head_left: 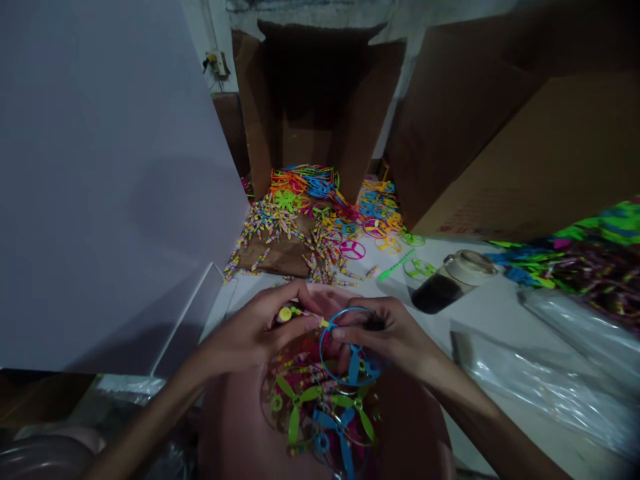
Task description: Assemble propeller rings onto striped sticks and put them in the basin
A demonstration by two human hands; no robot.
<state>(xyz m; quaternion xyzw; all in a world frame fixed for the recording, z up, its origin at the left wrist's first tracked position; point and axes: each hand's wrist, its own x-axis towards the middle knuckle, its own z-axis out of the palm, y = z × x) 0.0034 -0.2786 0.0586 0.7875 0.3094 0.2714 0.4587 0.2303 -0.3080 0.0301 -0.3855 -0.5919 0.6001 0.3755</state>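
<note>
My left hand (255, 330) is closed around a thin beaded plastic stick (300, 312) with a yellow knob at one end. Its other tip, yellow-green, reaches the blue plastic ring propeller (353, 347), which my right hand (385, 330) pinches by the ring's top. The stick's tip and the propeller's hub sit close together, partly hidden by my fingers. Below my hands, green and blue ring propellers (320, 417) lie in a heap on a pink surface (230, 427), either a basin or cloth at my lap.
A white table (480, 333) spreads ahead, with heaps of coloured propellers and beaded sticks (310, 213) against cardboard sheets (520, 153). On the right stand a jar of dark liquid (450, 283) and clear plastic bags (545, 373), beyond which lies a multicoloured heap (590, 260). A tall white panel (110, 187) rises on the left.
</note>
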